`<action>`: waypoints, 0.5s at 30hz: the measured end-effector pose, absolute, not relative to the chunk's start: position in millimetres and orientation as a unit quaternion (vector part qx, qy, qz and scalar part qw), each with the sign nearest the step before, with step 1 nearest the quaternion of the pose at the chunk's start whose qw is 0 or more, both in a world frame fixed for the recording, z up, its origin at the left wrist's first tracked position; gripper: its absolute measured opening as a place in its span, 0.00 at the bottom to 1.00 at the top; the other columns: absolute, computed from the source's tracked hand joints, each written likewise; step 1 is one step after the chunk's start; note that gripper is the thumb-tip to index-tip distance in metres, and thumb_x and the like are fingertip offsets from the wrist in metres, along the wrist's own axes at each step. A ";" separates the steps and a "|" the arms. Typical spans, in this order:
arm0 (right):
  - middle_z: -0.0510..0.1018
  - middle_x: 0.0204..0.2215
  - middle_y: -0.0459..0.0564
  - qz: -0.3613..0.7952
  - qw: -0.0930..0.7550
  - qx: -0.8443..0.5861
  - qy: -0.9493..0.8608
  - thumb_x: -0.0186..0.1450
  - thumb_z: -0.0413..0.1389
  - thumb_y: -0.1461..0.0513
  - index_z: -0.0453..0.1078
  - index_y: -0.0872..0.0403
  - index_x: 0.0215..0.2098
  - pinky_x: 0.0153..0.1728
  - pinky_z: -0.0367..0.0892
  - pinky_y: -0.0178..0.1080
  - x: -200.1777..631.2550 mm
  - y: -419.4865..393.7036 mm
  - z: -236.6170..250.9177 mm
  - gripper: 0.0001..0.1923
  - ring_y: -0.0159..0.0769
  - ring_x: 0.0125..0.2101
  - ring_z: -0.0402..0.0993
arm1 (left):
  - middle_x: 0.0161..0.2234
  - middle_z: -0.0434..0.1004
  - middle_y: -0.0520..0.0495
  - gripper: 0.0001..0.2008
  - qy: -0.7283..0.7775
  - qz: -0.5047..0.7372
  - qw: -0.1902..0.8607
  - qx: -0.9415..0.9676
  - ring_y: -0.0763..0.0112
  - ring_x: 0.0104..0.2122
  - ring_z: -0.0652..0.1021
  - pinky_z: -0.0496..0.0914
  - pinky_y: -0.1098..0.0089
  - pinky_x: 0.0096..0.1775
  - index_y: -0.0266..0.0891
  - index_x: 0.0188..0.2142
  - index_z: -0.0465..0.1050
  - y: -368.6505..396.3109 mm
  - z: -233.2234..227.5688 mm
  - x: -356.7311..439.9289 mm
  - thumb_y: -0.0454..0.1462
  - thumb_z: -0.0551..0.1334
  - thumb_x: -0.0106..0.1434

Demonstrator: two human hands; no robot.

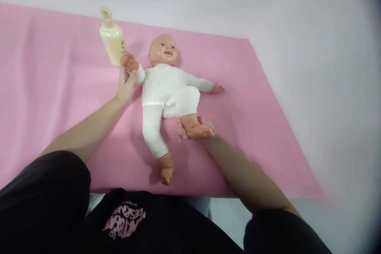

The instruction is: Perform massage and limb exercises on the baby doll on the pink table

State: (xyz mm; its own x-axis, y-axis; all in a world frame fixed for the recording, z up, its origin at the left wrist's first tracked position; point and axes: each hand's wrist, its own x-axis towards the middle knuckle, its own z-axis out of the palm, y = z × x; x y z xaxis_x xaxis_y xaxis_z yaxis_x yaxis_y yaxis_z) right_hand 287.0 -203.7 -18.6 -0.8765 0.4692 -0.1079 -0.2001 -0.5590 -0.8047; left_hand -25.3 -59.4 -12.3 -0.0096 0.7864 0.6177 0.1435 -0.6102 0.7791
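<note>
A baby doll (166,87) in a white bodysuit lies on its back on a pink mat (53,87), head towards the far edge. My left hand (125,85) grips the doll's arm near the wrist, close to a cream pump bottle (112,41). My right hand (190,131) holds the doll's bent leg at the foot, mostly hidden under it. The doll's other leg lies straight, pointing towards me.
The pink mat covers most of a white table (312,47), with bare white surface to the right and behind. The cream bottle stands just beyond the doll's raised hand. My black shirt fills the bottom of the view.
</note>
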 end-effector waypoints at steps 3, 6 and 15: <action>0.74 0.20 0.42 0.833 0.292 -0.244 -0.402 0.61 0.50 0.28 0.69 0.50 0.39 0.30 0.72 0.41 284.0 -205.9 -14.8 0.36 0.32 0.19 0.66 | 0.57 0.73 0.42 0.35 0.352 0.565 0.229 0.710 0.53 0.61 0.73 0.65 0.48 0.64 0.54 0.60 0.67 -73.7 -2.4 -18.7 0.68 0.56 0.63; 0.75 0.22 0.42 0.838 0.301 -0.245 -0.384 0.64 0.51 0.31 0.70 0.52 0.41 0.27 0.71 0.38 279.7 -209.2 -7.4 0.34 0.28 0.17 0.62 | 0.55 0.75 0.39 0.37 0.340 0.467 0.178 0.797 0.48 0.59 0.73 0.62 0.45 0.64 0.49 0.58 0.72 -89.8 12.9 -14.5 0.69 0.57 0.62; 0.79 0.26 0.42 0.847 0.317 -0.257 -0.342 0.70 0.47 0.36 0.72 0.55 0.44 0.37 0.79 0.44 275.9 -205.3 -0.2 0.33 0.24 0.14 0.53 | 0.55 0.77 0.39 0.32 0.278 0.362 0.109 0.883 0.48 0.57 0.72 0.60 0.44 0.62 0.49 0.54 0.77 -96.9 24.1 -6.0 0.65 0.53 0.67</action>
